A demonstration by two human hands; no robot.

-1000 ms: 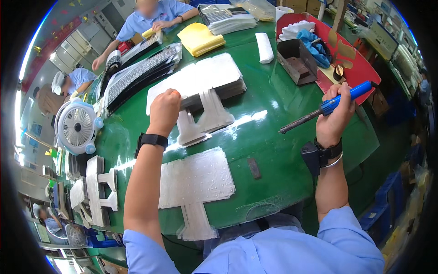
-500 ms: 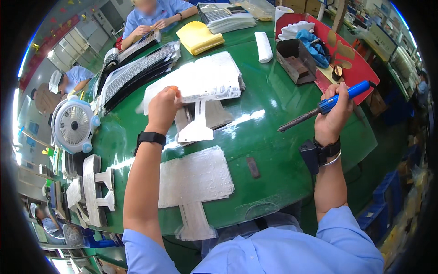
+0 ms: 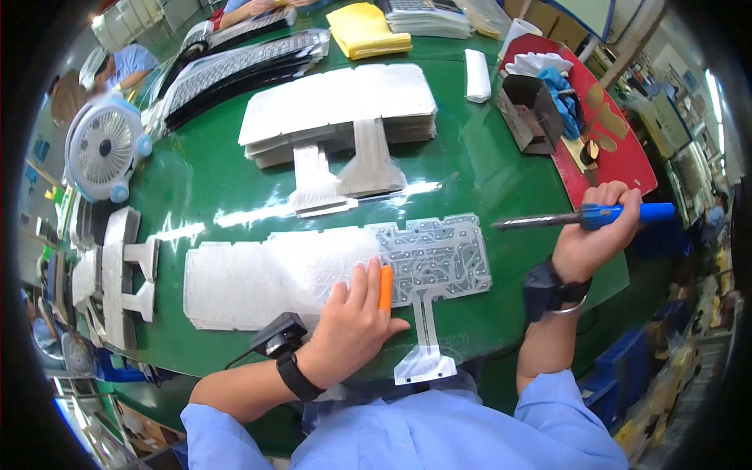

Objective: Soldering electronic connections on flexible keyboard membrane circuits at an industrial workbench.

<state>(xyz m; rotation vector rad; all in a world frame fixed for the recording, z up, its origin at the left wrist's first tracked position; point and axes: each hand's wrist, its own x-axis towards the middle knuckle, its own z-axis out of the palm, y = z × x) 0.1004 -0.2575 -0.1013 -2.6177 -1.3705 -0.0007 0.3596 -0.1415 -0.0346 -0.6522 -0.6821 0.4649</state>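
Observation:
My left hand (image 3: 348,317) lies on a thin, see-through flexible circuit sheet (image 3: 439,258) with printed traces, its fingers stretched out. An orange finger cot (image 3: 385,288) covers the index finger. The sheet's narrow tail (image 3: 425,321) points toward me. Its left part overlaps a pile of pale sheets (image 3: 223,286) close to the table's near edge. To the right, my right hand (image 3: 591,243) is closed round a soldering iron (image 3: 656,212) with a blue handle. The iron's dark shaft points left, its tip just off the circuit sheet's right edge.
A stack of white tailed sheets (image 3: 337,98) lies farther back on the green table (image 3: 462,164). A small fan (image 3: 106,149) and more sheet piles (image 3: 121,274) stand left. Yellow cloth (image 3: 368,31), a white roll (image 3: 476,76), a metal box (image 3: 529,113) and a red tray (image 3: 619,149) sit beyond.
My left hand has come from the far stack toward me, and a circuit sheet now lies over the near pile. The soldering iron has swung nearly level. The view has shifted.

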